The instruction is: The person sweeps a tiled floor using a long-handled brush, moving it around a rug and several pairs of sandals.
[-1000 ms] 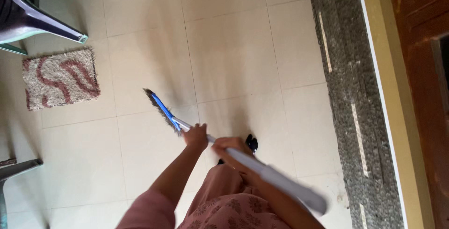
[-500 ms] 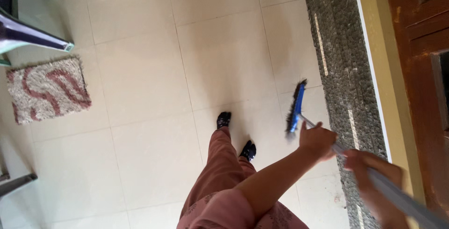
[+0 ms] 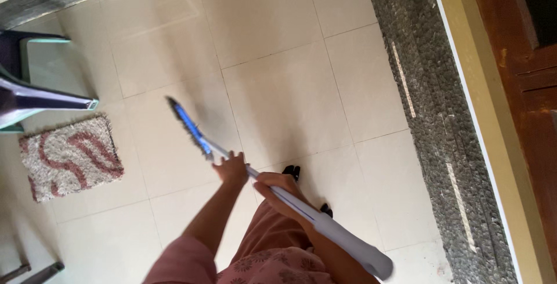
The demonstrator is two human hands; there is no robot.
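Handling estimate: I judge the broom (image 3: 278, 194) to be light, since I carry it at an angle with two hands and no visible strain; the long handle looks stiff and does not bend along its length
Bristle behaviour: I expect the dark bristles to be soft and to flex against the floor (image 3: 278, 81); motion blur hides their detail
Surface: the handle looks smooth, so I judge it could twist in a loose grasp
Where to take hold: I rate a two-hand hold on the shaft as right, one hand low near the head for steering, the other higher up for leverage
Left hand (image 3: 232, 168): fingers wrapped round the shaft, just behind the blue head
Right hand (image 3: 278, 194): fingers curled round the shaft further up, near the left hand and close to my body
Broom position: it runs diagonally from the lower right of the head view up to the left; the head sits over the cream tiles, between my feet and the patterned mat (image 3: 69, 156). I cannot tell whether the bristles touch the tiles
Broom appearance: pale grey handle with a thicker rounded end, a thin blue line along it, a narrow blue head with dark bristles
Surroundings: a plastic chair (image 3: 35, 87) stands beyond the mat near the left edge of the floor; a dark pebbled strip (image 3: 429, 116) runs along the right edge beside a wooden door frame (image 3: 510, 87)
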